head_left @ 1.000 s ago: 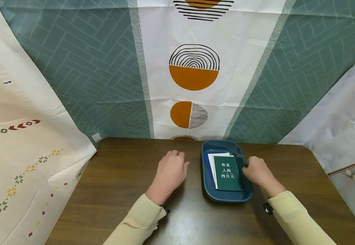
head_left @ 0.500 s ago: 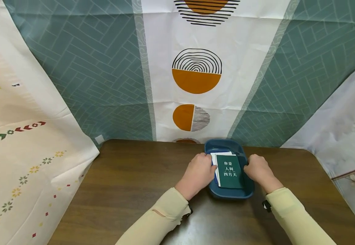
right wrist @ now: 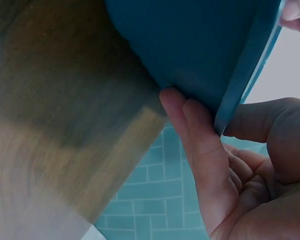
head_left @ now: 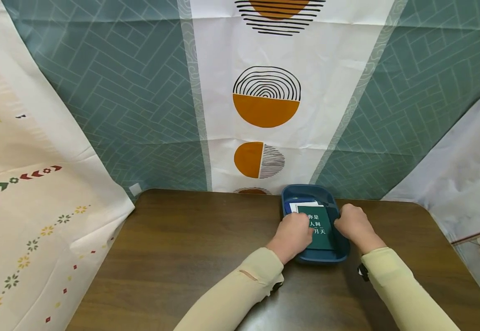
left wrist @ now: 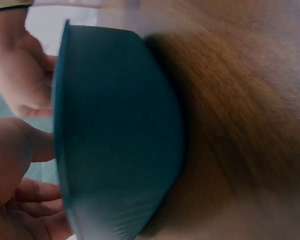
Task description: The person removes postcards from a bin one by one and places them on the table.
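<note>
A dark blue plastic tray (head_left: 320,258) stands on the table near its back edge. In it lies a dark green booklet (head_left: 322,241) with white Chinese characters, over white and blue ones. My right hand (head_left: 356,225) pinches the tray's right rim, thumb inside and fingers on the outer wall in the right wrist view. My left hand (head_left: 291,234) is over the tray's left side and covers part of the green booklet in the head view. From the left wrist, its thumb (left wrist: 40,146) stands apart from its fingers (left wrist: 40,200); their tips are hidden behind the tray rim.
The brown wooden table (head_left: 174,257) extends to the left and front of the tray. A green and white patterned cloth (head_left: 165,115) hangs right behind it. Pale cloths hang at the left (head_left: 58,207) and right (head_left: 463,170).
My left hand has moved right from the table, past the tray's left rim, and over the green booklet. The tray has shifted slightly right and back, with my right hand still holding its rim.
</note>
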Action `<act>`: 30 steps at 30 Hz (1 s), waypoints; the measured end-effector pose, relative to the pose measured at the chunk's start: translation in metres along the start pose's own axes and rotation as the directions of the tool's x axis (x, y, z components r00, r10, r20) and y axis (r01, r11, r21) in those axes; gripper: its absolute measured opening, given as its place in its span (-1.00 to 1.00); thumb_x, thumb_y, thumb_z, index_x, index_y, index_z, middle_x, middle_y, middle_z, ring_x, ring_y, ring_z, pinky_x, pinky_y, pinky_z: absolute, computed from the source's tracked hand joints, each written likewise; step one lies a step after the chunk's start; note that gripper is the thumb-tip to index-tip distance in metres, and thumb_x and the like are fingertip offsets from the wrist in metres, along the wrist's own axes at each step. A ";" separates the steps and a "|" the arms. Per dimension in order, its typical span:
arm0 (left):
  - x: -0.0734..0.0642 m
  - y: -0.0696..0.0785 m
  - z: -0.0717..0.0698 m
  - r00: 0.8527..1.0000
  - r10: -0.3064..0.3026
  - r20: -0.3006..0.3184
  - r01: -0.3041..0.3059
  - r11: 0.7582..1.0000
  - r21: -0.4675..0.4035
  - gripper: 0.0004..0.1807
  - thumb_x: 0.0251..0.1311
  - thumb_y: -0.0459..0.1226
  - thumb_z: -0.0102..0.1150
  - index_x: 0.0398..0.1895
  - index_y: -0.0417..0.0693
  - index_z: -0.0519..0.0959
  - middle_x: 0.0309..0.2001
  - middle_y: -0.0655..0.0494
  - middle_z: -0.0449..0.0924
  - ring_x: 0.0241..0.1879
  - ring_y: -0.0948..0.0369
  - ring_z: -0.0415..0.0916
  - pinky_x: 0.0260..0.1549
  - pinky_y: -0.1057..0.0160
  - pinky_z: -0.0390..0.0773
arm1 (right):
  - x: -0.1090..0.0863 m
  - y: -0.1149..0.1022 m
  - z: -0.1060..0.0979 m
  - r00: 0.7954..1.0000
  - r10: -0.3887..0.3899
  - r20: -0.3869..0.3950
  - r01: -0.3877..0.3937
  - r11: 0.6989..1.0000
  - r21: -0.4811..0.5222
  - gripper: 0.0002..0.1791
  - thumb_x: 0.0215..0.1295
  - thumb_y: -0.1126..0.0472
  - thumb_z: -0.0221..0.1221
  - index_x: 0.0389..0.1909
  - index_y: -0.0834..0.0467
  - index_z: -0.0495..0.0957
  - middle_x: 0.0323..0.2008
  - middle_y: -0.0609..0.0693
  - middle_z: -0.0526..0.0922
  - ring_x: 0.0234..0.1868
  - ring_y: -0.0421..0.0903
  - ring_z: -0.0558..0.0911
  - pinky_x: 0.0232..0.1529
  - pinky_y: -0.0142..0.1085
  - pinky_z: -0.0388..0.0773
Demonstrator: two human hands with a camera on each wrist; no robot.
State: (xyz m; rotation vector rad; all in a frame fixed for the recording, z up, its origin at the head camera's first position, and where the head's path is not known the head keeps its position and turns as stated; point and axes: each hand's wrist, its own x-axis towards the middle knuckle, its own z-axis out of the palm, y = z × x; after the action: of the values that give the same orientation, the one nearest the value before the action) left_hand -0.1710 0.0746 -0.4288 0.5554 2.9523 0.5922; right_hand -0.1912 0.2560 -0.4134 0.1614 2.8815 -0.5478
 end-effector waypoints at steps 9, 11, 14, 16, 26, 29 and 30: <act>0.010 0.016 0.025 0.983 -0.181 -0.003 0.181 0.983 0.036 -0.39 0.06 0.23 0.14 -0.10 -0.08 0.62 -0.18 0.10 0.66 -0.32 0.23 0.58 -0.19 0.24 0.62 | -0.017 -0.005 -0.007 0.999 0.033 -0.001 -0.033 0.998 -0.058 -0.73 0.16 0.18 0.09 -0.66 0.24 0.45 -0.72 0.03 0.34 -0.67 -0.05 0.41 -0.69 -0.30 0.30; 0.011 0.019 0.027 0.973 -0.230 -0.007 0.230 0.970 0.081 -0.26 -0.02 0.31 0.12 -0.03 -0.11 0.57 -0.14 0.05 0.64 -0.25 0.17 0.58 -0.17 0.20 0.61 | -0.019 -0.007 -0.009 1.000 0.020 -0.016 -0.021 0.998 -0.062 -0.75 0.11 0.21 0.10 -0.69 0.22 0.43 -0.73 0.02 0.33 -0.68 -0.04 0.40 -0.69 -0.30 0.29; 0.011 0.021 0.031 0.963 -0.269 -0.003 0.266 0.949 0.171 -0.08 -0.14 0.43 0.08 0.07 -0.12 0.49 -0.10 0.01 0.59 -0.20 0.14 0.56 -0.19 0.16 0.62 | -0.019 -0.008 -0.009 0.999 0.003 -0.034 -0.005 0.998 -0.061 -0.79 0.03 0.28 0.08 -0.73 0.20 0.40 -0.75 0.00 0.31 -0.68 -0.04 0.38 -0.69 -0.29 0.27; 0.012 0.022 0.034 0.965 -0.262 -0.009 0.256 0.939 0.230 -0.01 -0.20 0.47 0.07 0.10 -0.12 0.47 -0.12 0.02 0.58 -0.21 0.15 0.55 -0.22 0.18 0.62 | -0.017 -0.008 -0.008 0.999 0.001 -0.042 -0.003 0.998 -0.061 -0.80 0.01 0.28 0.08 -0.74 0.19 0.39 -0.75 -0.01 0.29 -0.68 -0.04 0.37 -0.69 -0.29 0.26; 0.013 0.025 0.041 0.974 -0.226 -0.025 0.221 0.911 0.349 -0.07 -0.28 0.40 0.22 0.06 -0.06 0.47 -0.08 0.08 0.59 -0.19 0.18 0.54 -0.32 0.24 0.60 | -0.009 -0.004 -0.005 0.998 0.036 -0.057 -0.041 0.995 -0.090 -0.82 0.05 0.22 0.15 -0.56 0.29 0.51 -0.64 0.09 0.44 -0.59 0.01 0.43 -0.64 -0.23 0.33; 0.015 0.024 0.044 0.973 -0.228 -0.037 0.226 0.907 0.354 -0.12 -0.30 0.38 0.26 0.01 -0.04 0.49 -0.18 0.08 0.57 -0.25 0.19 0.53 -0.37 0.25 0.59 | -0.008 -0.004 -0.003 0.998 0.051 -0.038 -0.054 0.995 -0.086 -0.77 0.08 0.21 0.17 -0.42 0.36 0.53 -0.56 0.15 0.51 -0.56 0.02 0.47 -0.60 -0.21 0.40; 0.016 0.023 0.044 0.972 -0.229 -0.043 0.229 0.908 0.351 -0.13 -0.31 0.37 0.28 -0.01 -0.04 0.49 -0.20 0.08 0.57 -0.26 0.19 0.52 -0.39 0.26 0.58 | -0.008 -0.005 -0.002 0.998 0.052 -0.034 -0.055 0.995 -0.087 -0.75 0.09 0.21 0.17 -0.39 0.37 0.53 -0.55 0.16 0.52 -0.55 0.02 0.47 -0.59 -0.21 0.42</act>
State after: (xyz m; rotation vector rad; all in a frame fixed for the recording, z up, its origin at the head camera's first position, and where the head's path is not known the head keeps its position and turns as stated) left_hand -0.1717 0.1161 -0.4605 0.2192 3.0764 0.0334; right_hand -0.1845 0.2518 -0.4083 0.2348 2.9161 -0.4120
